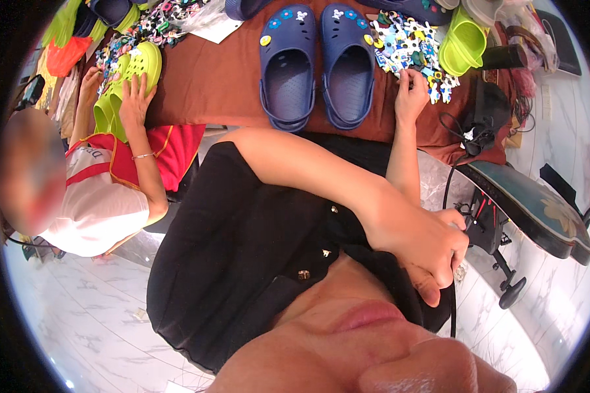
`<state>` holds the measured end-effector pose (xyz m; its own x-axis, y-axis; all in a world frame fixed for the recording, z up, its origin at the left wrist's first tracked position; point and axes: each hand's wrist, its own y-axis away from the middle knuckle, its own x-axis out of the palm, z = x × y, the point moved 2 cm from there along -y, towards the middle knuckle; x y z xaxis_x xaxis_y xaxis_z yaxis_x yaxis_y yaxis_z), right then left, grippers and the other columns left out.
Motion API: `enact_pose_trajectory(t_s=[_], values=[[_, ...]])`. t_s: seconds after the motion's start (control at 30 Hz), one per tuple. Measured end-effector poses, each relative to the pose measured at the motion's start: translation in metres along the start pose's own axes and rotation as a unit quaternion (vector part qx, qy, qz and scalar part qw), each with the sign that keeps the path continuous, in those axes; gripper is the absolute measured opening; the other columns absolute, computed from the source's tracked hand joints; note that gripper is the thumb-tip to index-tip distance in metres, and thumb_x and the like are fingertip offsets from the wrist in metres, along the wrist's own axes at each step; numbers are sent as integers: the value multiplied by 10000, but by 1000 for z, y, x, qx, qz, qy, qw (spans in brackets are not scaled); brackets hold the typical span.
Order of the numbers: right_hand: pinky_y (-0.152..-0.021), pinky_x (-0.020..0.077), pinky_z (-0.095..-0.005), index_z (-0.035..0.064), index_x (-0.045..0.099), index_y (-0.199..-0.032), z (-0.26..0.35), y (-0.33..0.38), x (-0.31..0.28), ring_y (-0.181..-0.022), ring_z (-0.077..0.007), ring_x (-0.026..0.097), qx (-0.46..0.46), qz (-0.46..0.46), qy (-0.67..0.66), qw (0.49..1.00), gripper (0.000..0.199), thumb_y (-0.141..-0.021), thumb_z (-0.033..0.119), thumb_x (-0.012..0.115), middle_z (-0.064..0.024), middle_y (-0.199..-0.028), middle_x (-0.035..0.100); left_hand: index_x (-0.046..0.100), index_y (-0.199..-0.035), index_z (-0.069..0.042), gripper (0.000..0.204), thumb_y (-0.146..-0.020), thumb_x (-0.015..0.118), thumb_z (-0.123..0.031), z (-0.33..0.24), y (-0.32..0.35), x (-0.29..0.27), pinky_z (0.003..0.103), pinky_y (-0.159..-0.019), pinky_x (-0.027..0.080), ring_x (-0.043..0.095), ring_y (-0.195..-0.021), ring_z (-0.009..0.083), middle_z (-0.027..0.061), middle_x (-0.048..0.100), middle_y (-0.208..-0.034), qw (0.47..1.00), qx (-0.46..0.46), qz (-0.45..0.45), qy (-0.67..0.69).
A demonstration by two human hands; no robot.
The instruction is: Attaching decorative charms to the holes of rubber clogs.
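A pair of navy blue clogs stands side by side on the brown cloth, the left clog (287,72) and the right clog (349,69), both with small flower and figure charms on their toes. Beside the right clog lies a pile of small colourful shoe charms (406,42). My right hand (413,95) is at the near edge of this pile, its fingers bent together at the charms; whatever they pinch is too small to make out. Across my body reaches my left arm, and my left hand (436,252) is curled closed over my right arm near the elbow, its grip hidden.
A co-worker at the left holds lime green clogs (144,64) near another charm pile (154,29). A lime green clog (462,42) stands right of my pile. Black cable (449,190) hangs beside the brown-covered table (203,85); a chair-like padded panel (531,203) is at right.
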<state>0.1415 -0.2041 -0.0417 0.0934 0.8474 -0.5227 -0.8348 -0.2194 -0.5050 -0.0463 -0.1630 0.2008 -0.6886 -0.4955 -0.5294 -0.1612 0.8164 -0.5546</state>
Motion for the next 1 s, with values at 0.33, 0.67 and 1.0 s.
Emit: enact_pose_trajectory(t_s=[0.33,0.67,1.0], values=[[-658,503,-317,18,680,-921,-1,1,-2,-740,-193,629,41,-47,-85,994,69,-900,85,678,-89,-851,669,654,-976,-31,210,-857,717,-193,15,153,-48,424,-890,481,623,-1036,297,109,665,-1089,844,-248,-395,-265],[-816,463,-386,43,702,-952,15,-60,-1,-893,-302,589,-78,-33,-5,996,116,-839,41,678,-111,-896,668,620,-747,-8,146,-750,763,-40,18,236,-23,445,-928,484,605,-1102,338,101,681,-994,618,-385,-391,-563],[-867,441,-444,169,764,-983,0,-115,47,-1000,-327,548,-206,180,234,933,211,-793,119,684,-106,-1010,638,606,-1326,-235,535,-807,731,-270,57,234,-7,499,-1081,260,433,-1294,281,33,582,-1219,586,-491,-275,-583]])
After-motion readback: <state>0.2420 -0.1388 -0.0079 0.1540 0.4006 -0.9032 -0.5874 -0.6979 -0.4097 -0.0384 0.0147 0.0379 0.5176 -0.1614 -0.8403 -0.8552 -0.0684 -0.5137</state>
